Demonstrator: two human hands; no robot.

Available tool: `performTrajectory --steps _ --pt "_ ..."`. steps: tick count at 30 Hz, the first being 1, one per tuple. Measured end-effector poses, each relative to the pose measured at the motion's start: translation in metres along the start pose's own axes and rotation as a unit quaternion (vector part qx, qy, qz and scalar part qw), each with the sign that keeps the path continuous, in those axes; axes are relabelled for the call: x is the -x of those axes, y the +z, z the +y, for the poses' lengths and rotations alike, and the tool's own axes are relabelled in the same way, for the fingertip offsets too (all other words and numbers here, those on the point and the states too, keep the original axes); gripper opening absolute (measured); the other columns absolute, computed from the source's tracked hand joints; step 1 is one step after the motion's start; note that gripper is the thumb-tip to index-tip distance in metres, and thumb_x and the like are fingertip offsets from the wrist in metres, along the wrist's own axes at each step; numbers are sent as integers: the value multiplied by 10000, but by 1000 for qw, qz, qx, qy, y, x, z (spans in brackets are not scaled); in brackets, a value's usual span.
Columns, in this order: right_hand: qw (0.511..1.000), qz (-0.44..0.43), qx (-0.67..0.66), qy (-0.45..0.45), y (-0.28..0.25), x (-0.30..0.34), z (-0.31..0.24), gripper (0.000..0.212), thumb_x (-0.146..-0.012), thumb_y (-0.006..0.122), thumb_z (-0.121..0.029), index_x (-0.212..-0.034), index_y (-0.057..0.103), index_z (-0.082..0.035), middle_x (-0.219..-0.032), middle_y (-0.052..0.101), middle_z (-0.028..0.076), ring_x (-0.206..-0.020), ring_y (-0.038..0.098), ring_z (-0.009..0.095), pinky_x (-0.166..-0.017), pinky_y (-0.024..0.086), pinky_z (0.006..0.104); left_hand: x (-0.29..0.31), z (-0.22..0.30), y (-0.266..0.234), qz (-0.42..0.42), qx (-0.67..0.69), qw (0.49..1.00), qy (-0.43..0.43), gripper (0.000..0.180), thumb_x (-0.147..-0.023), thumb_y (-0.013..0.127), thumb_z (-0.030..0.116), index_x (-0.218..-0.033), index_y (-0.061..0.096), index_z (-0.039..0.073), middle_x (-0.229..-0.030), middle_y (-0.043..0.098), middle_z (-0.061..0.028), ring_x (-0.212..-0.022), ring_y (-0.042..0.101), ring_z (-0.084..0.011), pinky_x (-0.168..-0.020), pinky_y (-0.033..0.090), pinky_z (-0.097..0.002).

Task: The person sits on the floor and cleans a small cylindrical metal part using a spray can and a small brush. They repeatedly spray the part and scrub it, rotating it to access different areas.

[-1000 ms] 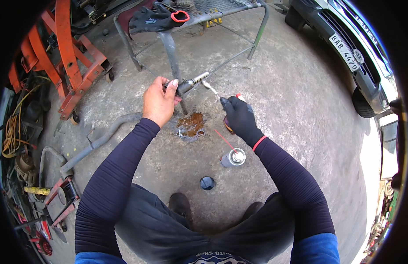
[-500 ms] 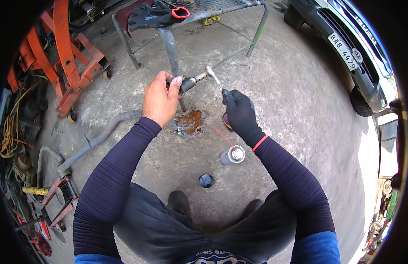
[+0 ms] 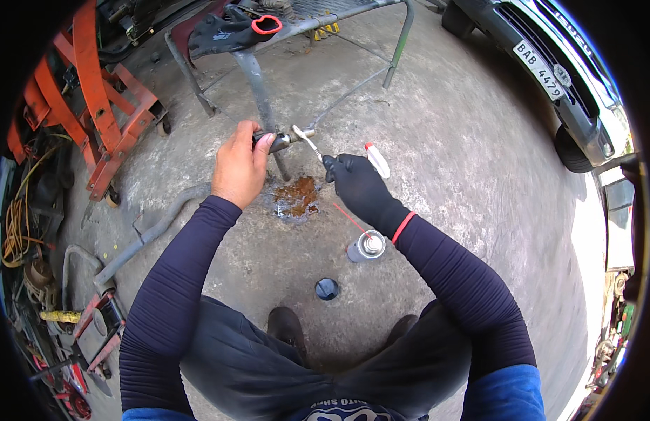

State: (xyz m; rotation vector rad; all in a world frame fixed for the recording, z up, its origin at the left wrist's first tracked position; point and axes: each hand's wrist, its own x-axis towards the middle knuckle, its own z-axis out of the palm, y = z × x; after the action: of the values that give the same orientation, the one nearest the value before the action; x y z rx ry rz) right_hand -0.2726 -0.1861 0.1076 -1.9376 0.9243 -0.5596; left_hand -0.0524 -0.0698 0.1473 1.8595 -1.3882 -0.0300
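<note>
My bare left hand (image 3: pixel 239 165) is closed around a dark cylindrical metal part (image 3: pixel 279 143), whose narrower, lighter end points right. In my right hand (image 3: pixel 363 186), covered by a black glove with a red cuff, is a small pale brush (image 3: pixel 309 144) like a toothbrush. Its head lies against the metal part, near the lighter end; the bristles are too small to make out. Below the right hand a spray can (image 3: pixel 366 247) with a thin red straw stands on the floor. Just beyond that hand lies a white item with a red tip (image 3: pixel 377 161), probably a small bottle.
A metal-framed bench (image 3: pixel 251 77) stands ahead, with a black glove (image 3: pixel 234 34) on it. A brown wet patch (image 3: pixel 297 196) marks the concrete. Nearer is a round dark cap-like thing (image 3: pixel 327 288). Orange lifting equipment (image 3: pixel 104 105) is left, a parked vehicle (image 3: pixel 549 70) right.
Both hands have shifted left, and the brush head has moved down and left along with the metal part. The white item with the red tip now shows beside the right hand.
</note>
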Motion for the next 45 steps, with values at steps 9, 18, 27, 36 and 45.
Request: performTrajectory --steps 9,18,27,36,45 --pt "999 -2 22 -41 23 4 3 368 -1065 557 -276 -860 645 17 -710 630 206 -665 618 374 -664 484 473 6 -10 3 -20 1 1000 11 263 -999 687 172 -1155 550 9 -1019 677 -200 -864 697 -375 -756 551 -428" --pt "998 -51 16 32 29 2 12 292 -1056 557 -237 -959 659 19 -740 630 198 -707 652 369 -637 509 442 7 -11 6 -44 20 995 85 289 -993 658 105 -1216 502 8 -1200 630 -207 -1011 677 -422 -846 556 -460" --pt "991 11 6 -134 40 -5 40 459 -1089 539 -405 -839 665 -41 -663 580 29 -600 525 119 -574 443 314 7 -16 4 -49 -3 988 145 284 -971 678 77 -1165 487 -1 -1256 611 -179 -1055 662 -397 -888 551 -448" --pt "998 -17 -44 44 49 -1 36 422 -1079 566 -358 -848 671 -22 -675 590 70 -628 543 154 -636 455 342 8 -12 11 -21 96 995 -6 271 -1016 680 113 -1154 484 -13 -1245 630 -146 -1022 671 -219 -854 562 -343" --pt "999 12 37 33 35 3 14 400 -1043 589 -360 -857 683 -20 -756 651 185 -730 631 307 -711 495 434 2 -16 15 7 130 990 -51 293 -986 722 171 -1104 527 -13 -1015 693 -159 -885 707 -254 -779 561 -366"
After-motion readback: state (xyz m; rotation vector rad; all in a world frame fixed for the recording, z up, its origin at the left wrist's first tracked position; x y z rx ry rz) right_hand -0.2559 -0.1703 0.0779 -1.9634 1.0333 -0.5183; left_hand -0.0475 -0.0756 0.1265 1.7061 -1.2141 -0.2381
